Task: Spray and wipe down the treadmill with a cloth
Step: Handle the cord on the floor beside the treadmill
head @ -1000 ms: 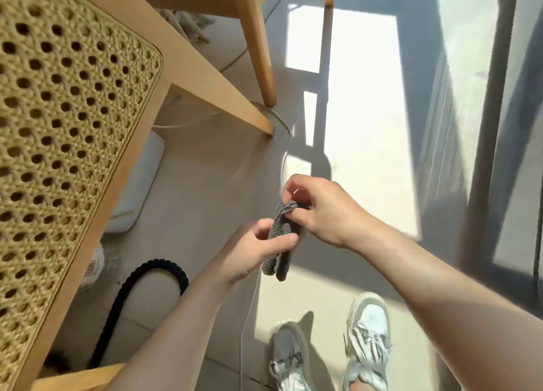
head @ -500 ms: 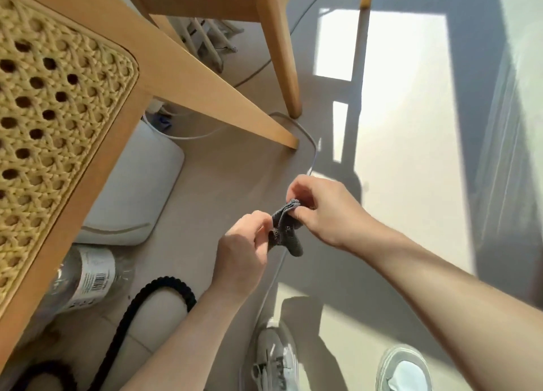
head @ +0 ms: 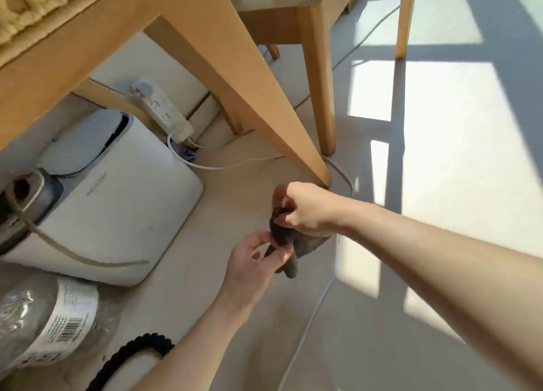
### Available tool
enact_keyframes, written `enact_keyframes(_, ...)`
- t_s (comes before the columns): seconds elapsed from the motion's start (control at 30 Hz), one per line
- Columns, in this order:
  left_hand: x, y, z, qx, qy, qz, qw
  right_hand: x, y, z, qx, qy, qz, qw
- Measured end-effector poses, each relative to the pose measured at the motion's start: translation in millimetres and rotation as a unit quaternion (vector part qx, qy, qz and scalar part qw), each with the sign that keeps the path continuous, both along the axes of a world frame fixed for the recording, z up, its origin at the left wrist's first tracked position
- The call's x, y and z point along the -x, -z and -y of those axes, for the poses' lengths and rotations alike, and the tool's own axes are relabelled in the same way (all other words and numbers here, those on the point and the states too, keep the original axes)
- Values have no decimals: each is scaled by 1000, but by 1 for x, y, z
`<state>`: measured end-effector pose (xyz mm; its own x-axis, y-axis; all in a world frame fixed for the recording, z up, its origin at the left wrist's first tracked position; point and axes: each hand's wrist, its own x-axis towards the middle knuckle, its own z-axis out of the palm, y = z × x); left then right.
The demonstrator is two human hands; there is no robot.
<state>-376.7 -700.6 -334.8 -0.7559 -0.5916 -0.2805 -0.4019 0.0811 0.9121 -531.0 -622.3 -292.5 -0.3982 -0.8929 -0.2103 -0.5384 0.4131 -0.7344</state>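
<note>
A small dark grey cloth [head: 305, 242] hangs bunched between both hands above the floor, near the middle of the view. My right hand [head: 308, 207] grips its upper part with curled fingers. My left hand [head: 255, 262] pinches the lower fold between thumb and fingers. No treadmill and no spray bottle can be seen.
A wooden chair leg [head: 264, 96] slants down just behind my hands, with a second leg [head: 318, 82] to its right. A white appliance [head: 117, 214] and a power strip [head: 164, 111] lie under the chair. A plastic bottle [head: 44, 323], black hose [head: 138, 349] and white cable [head: 311, 311] lie on the floor.
The view has swung down and left, bringing the white appliance and power strip into sight. My left hand has dropped to the cloth's lower fold, and the cloth hangs longer.
</note>
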Motion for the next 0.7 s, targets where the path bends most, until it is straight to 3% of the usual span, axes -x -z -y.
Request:
enact_keyframes(0.27,4,6,34,-67,-81,-83,991,0,-1,41,41,-73,-115,990)
enact_keyframes(0.5,-4,-17,51,-133,-76,-35,988,-18,11,57,34,-78,-83,993)
enact_keyframes(0.7,-10,-30,70,-139,-1,2,990,-16,11,73,67,-73,-12,995)
